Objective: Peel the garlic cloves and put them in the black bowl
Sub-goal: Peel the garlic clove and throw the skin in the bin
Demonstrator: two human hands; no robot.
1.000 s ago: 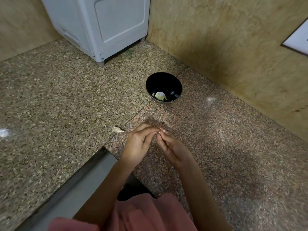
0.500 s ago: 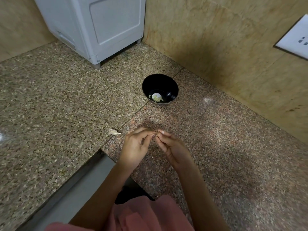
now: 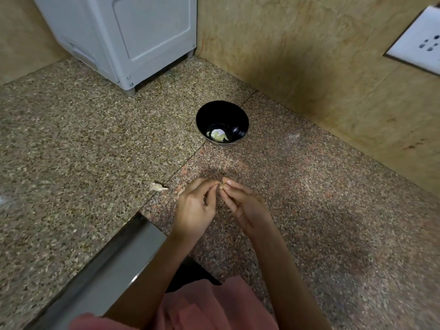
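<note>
My left hand [image 3: 196, 206] and my right hand [image 3: 242, 201] meet fingertip to fingertip above the granite counter [image 3: 71, 163]. Between the fingertips both pinch a small garlic clove [image 3: 221, 185], mostly hidden by the fingers. The black bowl [image 3: 222, 113] stands on the counter beyond the hands, with pale peeled garlic [image 3: 217, 135] in its bottom. One unpeeled clove [image 3: 157, 187] lies on the counter left of my left hand.
A white appliance [image 3: 133, 36] stands in the back left corner. Tan stone walls [image 3: 309, 55] close the back and right, with a white socket plate [image 3: 419, 41] at the upper right. A steel edge [image 3: 107, 265] cuts into the counter near my body.
The hands stay together on the clove with small finger shifts. The view has tilted slightly, so the bowl and wall socket sit a little differently in frame.
</note>
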